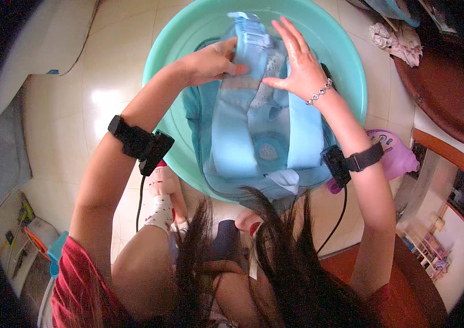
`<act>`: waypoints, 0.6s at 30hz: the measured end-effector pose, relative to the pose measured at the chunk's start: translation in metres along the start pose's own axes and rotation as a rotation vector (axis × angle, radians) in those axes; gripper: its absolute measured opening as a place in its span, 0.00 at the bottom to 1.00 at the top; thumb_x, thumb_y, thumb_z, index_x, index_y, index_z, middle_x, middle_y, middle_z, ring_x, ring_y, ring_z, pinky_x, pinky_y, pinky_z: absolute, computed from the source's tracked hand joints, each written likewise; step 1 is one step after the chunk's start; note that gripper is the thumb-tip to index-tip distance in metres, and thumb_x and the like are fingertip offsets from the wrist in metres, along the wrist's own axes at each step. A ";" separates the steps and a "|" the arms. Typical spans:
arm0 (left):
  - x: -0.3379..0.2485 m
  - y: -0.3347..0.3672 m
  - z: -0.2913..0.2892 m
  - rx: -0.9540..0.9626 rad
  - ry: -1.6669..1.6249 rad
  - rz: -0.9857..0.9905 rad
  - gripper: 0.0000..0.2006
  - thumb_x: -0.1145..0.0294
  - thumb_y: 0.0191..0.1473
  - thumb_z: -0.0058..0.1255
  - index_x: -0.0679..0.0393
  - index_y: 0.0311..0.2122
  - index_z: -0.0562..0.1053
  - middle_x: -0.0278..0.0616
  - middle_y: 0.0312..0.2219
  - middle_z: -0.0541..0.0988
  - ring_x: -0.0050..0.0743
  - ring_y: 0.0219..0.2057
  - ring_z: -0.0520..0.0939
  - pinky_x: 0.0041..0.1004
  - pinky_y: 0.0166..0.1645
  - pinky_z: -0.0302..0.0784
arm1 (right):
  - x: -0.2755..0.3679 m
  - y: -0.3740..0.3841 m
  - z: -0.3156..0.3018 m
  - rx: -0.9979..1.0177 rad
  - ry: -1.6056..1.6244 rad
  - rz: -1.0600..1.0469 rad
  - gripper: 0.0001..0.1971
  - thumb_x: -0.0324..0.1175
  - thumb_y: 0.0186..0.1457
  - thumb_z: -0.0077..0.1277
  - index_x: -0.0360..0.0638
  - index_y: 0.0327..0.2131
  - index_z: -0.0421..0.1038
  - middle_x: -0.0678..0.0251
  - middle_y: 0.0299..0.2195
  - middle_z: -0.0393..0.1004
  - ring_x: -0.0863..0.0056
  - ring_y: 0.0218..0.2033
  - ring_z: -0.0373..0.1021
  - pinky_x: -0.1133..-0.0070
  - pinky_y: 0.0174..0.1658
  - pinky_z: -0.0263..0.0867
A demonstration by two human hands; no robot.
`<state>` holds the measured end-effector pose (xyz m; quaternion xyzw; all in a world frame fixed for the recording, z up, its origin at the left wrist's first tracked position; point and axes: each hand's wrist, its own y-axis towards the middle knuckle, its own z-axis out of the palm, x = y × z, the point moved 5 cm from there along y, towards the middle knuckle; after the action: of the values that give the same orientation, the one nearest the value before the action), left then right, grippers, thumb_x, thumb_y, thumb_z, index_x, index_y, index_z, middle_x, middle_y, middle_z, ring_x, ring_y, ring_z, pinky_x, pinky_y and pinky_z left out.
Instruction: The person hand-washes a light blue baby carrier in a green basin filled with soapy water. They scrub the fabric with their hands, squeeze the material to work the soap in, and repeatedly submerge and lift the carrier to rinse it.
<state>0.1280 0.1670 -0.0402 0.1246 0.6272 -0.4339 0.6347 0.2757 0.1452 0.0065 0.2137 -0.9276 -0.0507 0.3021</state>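
Observation:
A light blue backpack (267, 177) lies in a round mint-green basin (161, 139), its two wide shoulder straps facing up. Wrapped around a blurred, raised blue strap (251, 46) with a buckle is my left hand (213, 63), thumb on the near side. My right hand (301, 68) is just right of that strap, fingers spread and holding nothing; it looks wet. Foam or mesh shows on the bag between my hands. Each forearm wears a black band with a small device and a cable.
A purple bottle (398, 156) lies on the tiled floor (109, 123) right of the basin, partly behind my right forearm. Crumpled pale cloth (398, 44) sits at the upper right, by a dark brown rounded piece of furniture (445, 104). My feet are close to the basin's near edge.

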 end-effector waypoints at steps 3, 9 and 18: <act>-0.015 -0.003 0.011 0.162 0.256 0.106 0.22 0.76 0.40 0.51 0.63 0.43 0.61 0.36 0.36 0.70 0.22 0.36 0.69 0.24 0.41 0.65 | 0.009 0.003 -0.001 0.211 0.110 -0.093 0.51 0.42 0.21 0.62 0.45 0.52 0.43 0.56 0.52 0.45 0.61 0.53 0.45 0.74 0.53 0.48; -0.059 -0.013 0.027 -0.083 0.741 0.337 0.10 0.72 0.31 0.55 0.61 0.20 0.65 0.37 0.11 0.66 0.33 0.15 0.65 0.26 0.24 0.64 | 0.011 0.005 -0.008 0.202 0.216 0.055 0.35 0.39 0.24 0.62 0.39 0.41 0.61 0.59 0.36 0.67 0.68 0.37 0.65 0.77 0.41 0.60; -0.042 -0.018 0.023 -0.217 0.698 0.294 0.38 0.56 0.28 0.61 0.65 0.45 0.60 0.45 0.37 0.69 0.32 0.40 0.69 0.26 0.43 0.64 | -0.002 -0.013 -0.011 0.039 0.485 0.273 0.28 0.39 0.24 0.63 0.36 0.32 0.66 0.63 0.30 0.70 0.75 0.32 0.67 0.79 0.37 0.63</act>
<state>0.1382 0.1566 0.0094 0.2853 0.8229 -0.2013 0.4482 0.2885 0.1348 0.0115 0.0985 -0.8491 0.0611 0.5153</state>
